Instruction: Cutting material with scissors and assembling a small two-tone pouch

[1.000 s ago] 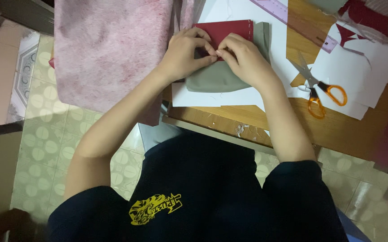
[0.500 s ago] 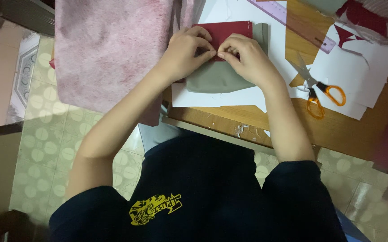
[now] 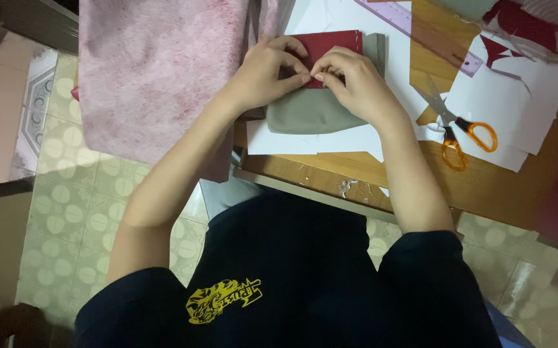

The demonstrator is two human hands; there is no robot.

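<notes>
**Both hands pinched at the seam of red and grey cloth**

The left hand (image 3: 263, 74) and right hand (image 3: 356, 84) met fingertip to fingertip over the red cloth (image 3: 333, 44), which lay on top of the grey cloth (image 3: 314, 113). Both hands were closed in a pinch on the red piece's near edge; whether a needle or pin sat between the fingers could not be told. From the pinch, the red cloth extended toward 12 o'clock, long axis running 9 to 3, stitched edge at 3. Neither hand was nearer. The stack rested on white paper (image 3: 304, 138) at the table's (image 3: 485, 187) near edge. Scissors (image 3: 456, 129) lay well apart at 3 o'clock, blades toward 11. Pink fabric (image 3: 156, 71) hung at 9 o'clock.
</notes>
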